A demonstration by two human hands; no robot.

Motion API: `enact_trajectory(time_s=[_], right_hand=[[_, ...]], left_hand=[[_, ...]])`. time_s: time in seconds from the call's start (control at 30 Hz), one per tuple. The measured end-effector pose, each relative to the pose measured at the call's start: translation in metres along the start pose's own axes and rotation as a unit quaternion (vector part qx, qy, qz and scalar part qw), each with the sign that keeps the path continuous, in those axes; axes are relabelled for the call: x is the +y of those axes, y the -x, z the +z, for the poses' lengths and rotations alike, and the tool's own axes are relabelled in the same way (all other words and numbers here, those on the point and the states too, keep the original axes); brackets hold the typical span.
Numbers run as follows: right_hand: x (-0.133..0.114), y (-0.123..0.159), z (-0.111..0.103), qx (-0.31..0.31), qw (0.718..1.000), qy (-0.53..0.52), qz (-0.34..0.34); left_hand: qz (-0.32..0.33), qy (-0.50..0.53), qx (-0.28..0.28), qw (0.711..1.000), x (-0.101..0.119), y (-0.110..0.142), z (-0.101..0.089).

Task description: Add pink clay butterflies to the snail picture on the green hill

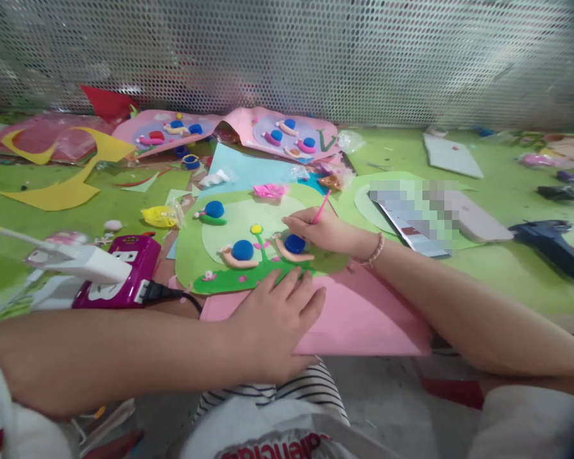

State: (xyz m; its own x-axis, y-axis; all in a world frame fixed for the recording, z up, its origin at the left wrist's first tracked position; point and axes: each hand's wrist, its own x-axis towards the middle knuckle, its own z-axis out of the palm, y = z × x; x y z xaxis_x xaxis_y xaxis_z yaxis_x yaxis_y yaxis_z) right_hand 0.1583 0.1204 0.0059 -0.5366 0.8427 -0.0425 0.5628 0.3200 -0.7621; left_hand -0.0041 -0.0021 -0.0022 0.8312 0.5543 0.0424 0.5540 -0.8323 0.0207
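Observation:
A thin pink stick, like a clay modelling tool (322, 206), is gripped in my right hand (318, 229). Its working tip is hidden by the fingers, close over a clay snail with a blue shell (295, 243). My left hand (282, 309) lies flat with fingers spread across the lower edge of the green craft picture (191, 252) and the pink sheet (363, 312) beneath. On the picture are another peach-bodied snail (242, 251), a green-bodied snail (214, 211), a yellow flower (256, 229) and a strip of green clay grass (220, 279).
Left stands a purple power socket (129, 268) with a white plug and black cable. Bagged yellow clay (159, 217) and pink clay (270, 190) lie near the picture. Right are a phone (411, 226), a pale case (478, 217) and a glue gun (550, 245). Pink snail pictures (229, 124) sit behind.

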Motion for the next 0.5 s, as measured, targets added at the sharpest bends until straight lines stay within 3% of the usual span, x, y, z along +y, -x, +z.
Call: enact_trajectory(time_s=[0.5], right_hand=[[0.0,0.0008,0.0009,-0.009,1.0,0.007,-0.018]], left_hand=[[-0.003,-0.001,-0.003,1.0,-0.0005,-0.0014,0.0006]])
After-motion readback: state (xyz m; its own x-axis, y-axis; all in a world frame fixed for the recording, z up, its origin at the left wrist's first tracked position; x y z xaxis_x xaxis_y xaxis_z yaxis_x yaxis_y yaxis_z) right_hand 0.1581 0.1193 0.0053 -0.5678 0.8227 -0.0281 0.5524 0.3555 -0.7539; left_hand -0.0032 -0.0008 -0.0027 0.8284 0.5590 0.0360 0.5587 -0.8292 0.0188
